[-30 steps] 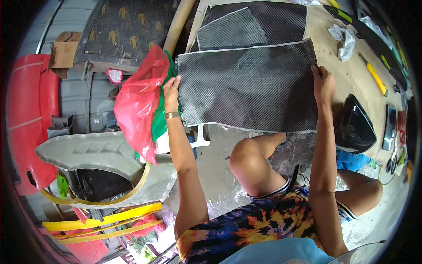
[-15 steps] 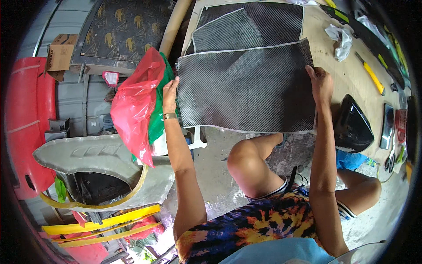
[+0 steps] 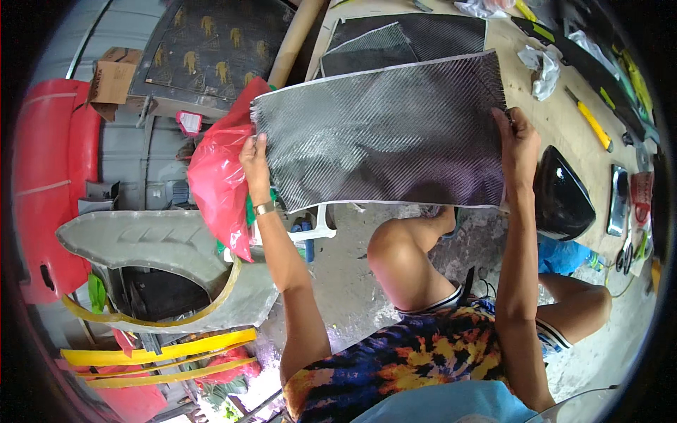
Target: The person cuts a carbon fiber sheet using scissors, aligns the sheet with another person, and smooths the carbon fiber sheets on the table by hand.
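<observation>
A dark woven carbon-fibre cloth (image 3: 381, 137) with pale edging along its long sides and frayed short ends is stretched between my hands. My left hand (image 3: 255, 166) pinches its left end, thumb on top. At the right end, my right hand (image 3: 518, 144) is closed on the cloth's edge. The sheet hangs in the air over the table's near edge, tilted with its right end higher up in the picture. Behind it, more carbon-fibre cloth (image 3: 451, 35) lies on the table, with a smaller cut piece (image 3: 374, 48) on top; the held sheet hides part of both.
On the wooden table (image 3: 546, 127) lie a yellow cutter knife (image 3: 592, 125), a glossy black mirror cover (image 3: 564, 194), a phone (image 3: 617, 201), scissors (image 3: 625, 255) and crumpled plastic (image 3: 544, 74). A red plastic bag (image 3: 218, 166) hangs beside my left hand. A grey fender (image 3: 155, 236) stands at left.
My left hand has moved left and slightly nearer, drawing the cloth out straighter and tilting it. The right hand has shifted only slightly, still gripping its end.
</observation>
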Tool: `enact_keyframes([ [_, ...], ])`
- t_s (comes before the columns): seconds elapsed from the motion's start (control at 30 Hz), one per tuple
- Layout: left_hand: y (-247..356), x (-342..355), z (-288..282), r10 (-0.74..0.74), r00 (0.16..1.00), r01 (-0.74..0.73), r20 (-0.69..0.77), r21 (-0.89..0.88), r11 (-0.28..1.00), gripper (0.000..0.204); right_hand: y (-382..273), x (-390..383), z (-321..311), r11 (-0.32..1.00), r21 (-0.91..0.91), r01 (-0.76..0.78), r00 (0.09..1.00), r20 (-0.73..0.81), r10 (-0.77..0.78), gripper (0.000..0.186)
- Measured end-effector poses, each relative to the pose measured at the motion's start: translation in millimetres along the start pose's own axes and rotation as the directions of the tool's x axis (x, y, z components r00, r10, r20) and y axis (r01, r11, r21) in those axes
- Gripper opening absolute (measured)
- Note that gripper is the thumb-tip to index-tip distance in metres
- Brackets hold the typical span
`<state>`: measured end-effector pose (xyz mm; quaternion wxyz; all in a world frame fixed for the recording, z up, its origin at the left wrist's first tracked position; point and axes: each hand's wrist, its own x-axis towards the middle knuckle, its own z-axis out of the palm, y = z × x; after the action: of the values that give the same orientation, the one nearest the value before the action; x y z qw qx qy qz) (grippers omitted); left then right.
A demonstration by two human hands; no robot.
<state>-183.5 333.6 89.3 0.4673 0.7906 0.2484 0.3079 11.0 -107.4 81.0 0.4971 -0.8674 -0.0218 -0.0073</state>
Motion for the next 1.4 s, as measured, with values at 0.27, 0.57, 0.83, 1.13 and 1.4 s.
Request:
enact_keyframes([
  [0.27, 85, -35, -18, 0.051, 0.992, -0.075, -0.112, -0.215, 0.974, 0.012, -8, -15, -83, 0.847, 0.483, 0.222, 0.974, -0.065, -0.218, 0.034],
  [0.57, 145, -92, 71, 0.249, 0.967, -0.250, -0.046, -0.323, 0.913, 0.017, 47, -39, -221, 0.821, 0.454, 0.347, 0.933, -0.259, -0.251, 0.026],
  [0.83, 150, -145, 166, 0.300, 0.954, -0.280, -0.006, -0.379, 0.882, 0.015, 123, -64, -294, 0.863, 0.326, 0.386, 0.884, -0.400, -0.244, 0.035],
  [1.13, 154, -172, 207, 0.286, 0.957, -0.255, 0.055, -0.315, 0.914, 0.013, 177, -75, -332, 0.898, 0.191, 0.397, 0.830, -0.492, -0.263, 0.037],
  [1.4, 235, -156, 190, 0.387, 0.922, -0.349, 0.008, -0.414, 0.840, 0.016, 127, -61, -370, 0.879, 0.059, 0.474, 0.747, -0.554, -0.366, 0.035],
])
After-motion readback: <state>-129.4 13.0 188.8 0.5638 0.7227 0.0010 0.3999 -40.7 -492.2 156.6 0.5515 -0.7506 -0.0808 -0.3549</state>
